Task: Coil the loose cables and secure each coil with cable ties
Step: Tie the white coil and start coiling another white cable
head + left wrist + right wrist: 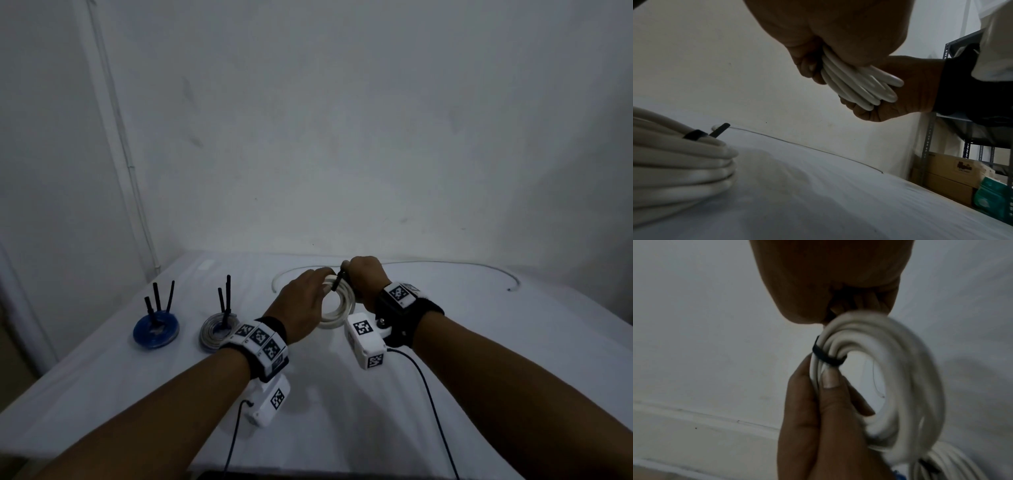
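I hold a white cable coil (337,306) up over the middle of the table. My left hand (320,286) grips its left side, with the thumb (830,378) pressed on the strands just below a black cable tie (827,356) that wraps the bundle. My right hand (354,274) is curled at the top of the coil and pinches the tie's tail (340,280). A long loose white cable (445,263) curves along the back of the table. In the left wrist view my fingers close round the white coil's strands (855,84).
On the white-covered table (342,428), a blue coil (156,332) and a grey coil (217,330) lie at the left, black ties sticking up from both. A wall stands close behind. Metal shelving with cardboard boxes (953,175) is off the table's right side.
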